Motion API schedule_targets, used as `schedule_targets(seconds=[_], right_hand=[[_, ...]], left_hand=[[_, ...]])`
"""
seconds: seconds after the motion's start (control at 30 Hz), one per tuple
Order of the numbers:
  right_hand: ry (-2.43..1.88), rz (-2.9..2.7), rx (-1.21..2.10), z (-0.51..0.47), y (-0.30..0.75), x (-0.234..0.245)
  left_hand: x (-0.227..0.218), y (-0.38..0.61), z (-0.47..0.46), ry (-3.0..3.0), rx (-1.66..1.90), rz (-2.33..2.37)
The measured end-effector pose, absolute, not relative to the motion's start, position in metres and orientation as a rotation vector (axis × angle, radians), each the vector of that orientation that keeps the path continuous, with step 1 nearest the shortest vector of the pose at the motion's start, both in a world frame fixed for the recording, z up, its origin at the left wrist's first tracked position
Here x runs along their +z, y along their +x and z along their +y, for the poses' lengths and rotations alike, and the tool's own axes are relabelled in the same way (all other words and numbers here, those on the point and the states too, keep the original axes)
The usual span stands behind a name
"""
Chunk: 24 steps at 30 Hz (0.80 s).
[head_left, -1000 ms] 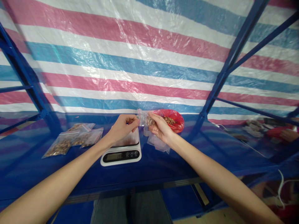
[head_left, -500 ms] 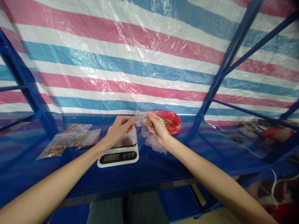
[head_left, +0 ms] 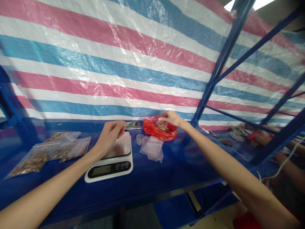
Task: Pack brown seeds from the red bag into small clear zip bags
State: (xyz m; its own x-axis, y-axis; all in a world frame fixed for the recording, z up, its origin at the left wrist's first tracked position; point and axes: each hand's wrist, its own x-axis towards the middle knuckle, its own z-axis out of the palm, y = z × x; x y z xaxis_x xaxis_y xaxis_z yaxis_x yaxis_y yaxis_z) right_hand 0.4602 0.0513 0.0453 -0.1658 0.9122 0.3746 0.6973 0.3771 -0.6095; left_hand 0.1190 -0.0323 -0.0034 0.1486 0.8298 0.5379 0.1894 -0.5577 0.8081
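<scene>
Over the digital kitchen scale (head_left: 108, 170) hangs my left hand (head_left: 111, 132), its fingers curled closed; whatever they may hold is hidden. My right hand (head_left: 172, 118) pinches a small clear zip bag (head_left: 163, 122) just above the opened red plastic bag (head_left: 152, 129). Small brown pieces (head_left: 164, 128) lie inside the red bag. Between the scale and the red bag stand a short clear plastic ring or cup (head_left: 140, 139) and a few flat clear zip bags (head_left: 152, 149). The scale's display is lit, its digits too blurred to read.
Filled zip bags (head_left: 35, 160) of brown pieces lie left of the scale. A flat, dark patterned object (head_left: 132, 125) rests behind it. Blue metal posts (head_left: 209, 86) and a striped plastic sheet (head_left: 107, 63) bound the blue table. Another person's hand (head_left: 262, 139) shows at far right.
My right hand has carried the small zip bag away from my left hand, to the right and over the red bag. My left hand stays above the scale. The view has shifted right.
</scene>
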Motion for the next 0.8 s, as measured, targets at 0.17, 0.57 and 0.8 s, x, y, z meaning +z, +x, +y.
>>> schedule_targets(seconds=[0.17,0.57,0.8], right_hand=[[-1.466,-2.21,0.462,0.05,0.461,0.053],[-1.565,-2.338,-0.096,0.052,0.452,0.065],[-1.63,-2.547,0.126,0.048,0.451,0.074]], left_hand=[[0.006,0.116,-0.038,1.825,1.574,1.016],[0.014,0.107,-0.037,1.849,1.761,1.09],[0.015,0.107,-0.037,1.848,1.769,1.076]])
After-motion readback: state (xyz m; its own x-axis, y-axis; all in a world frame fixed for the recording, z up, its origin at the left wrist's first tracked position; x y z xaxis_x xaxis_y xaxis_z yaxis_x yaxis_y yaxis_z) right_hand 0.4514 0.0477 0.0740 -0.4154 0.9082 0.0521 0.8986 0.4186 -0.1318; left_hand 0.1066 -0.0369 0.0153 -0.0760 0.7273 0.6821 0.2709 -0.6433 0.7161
